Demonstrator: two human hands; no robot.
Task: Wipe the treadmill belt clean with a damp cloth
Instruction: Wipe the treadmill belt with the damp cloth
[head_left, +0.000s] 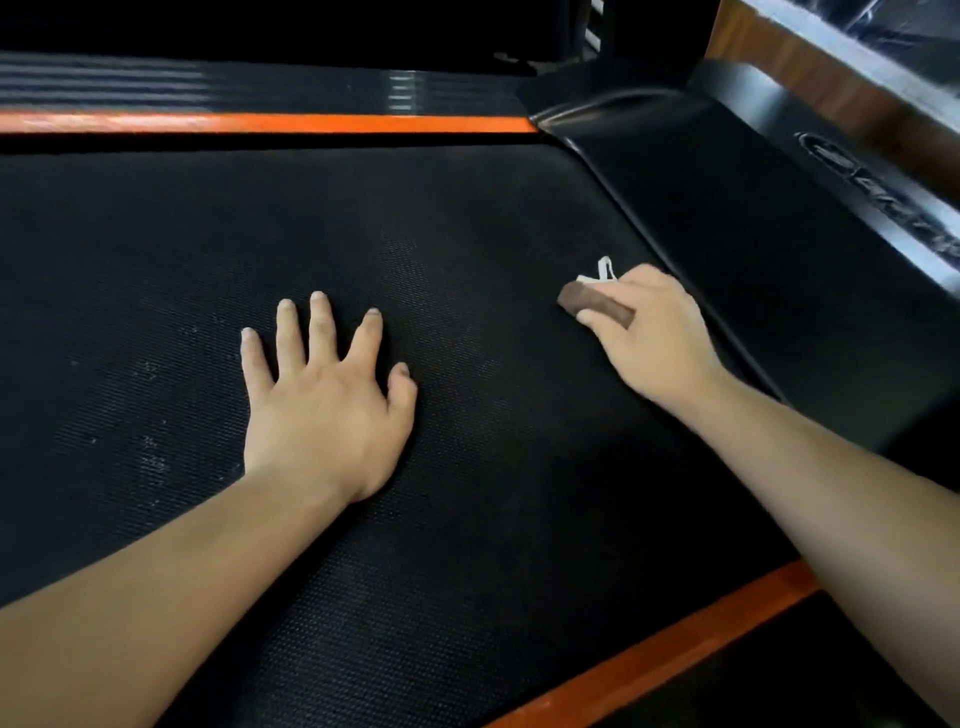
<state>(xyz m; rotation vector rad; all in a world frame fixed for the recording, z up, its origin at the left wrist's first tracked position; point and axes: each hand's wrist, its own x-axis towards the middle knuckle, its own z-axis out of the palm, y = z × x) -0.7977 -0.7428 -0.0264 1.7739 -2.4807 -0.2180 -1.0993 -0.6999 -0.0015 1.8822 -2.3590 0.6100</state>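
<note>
The black textured treadmill belt (467, 218) fills most of the head view. My left hand (324, 400) lies flat on it, palm down, fingers spread, near the middle. My right hand (649, 332) is closed on a small brown folded cloth (587, 301) with a white tag or loop (604, 270) sticking out past the fingers. The cloth presses on the belt close to the black motor cover. Pale specks of dust (150, 452) show on the belt to the left of my left hand.
The glossy black motor cover (769, 218) rises at the right, right beside my right hand. Orange side rails run along the far edge (311, 123) and the near right edge (675, 644). A wooden and metal fixture (831, 57) stands beyond the cover.
</note>
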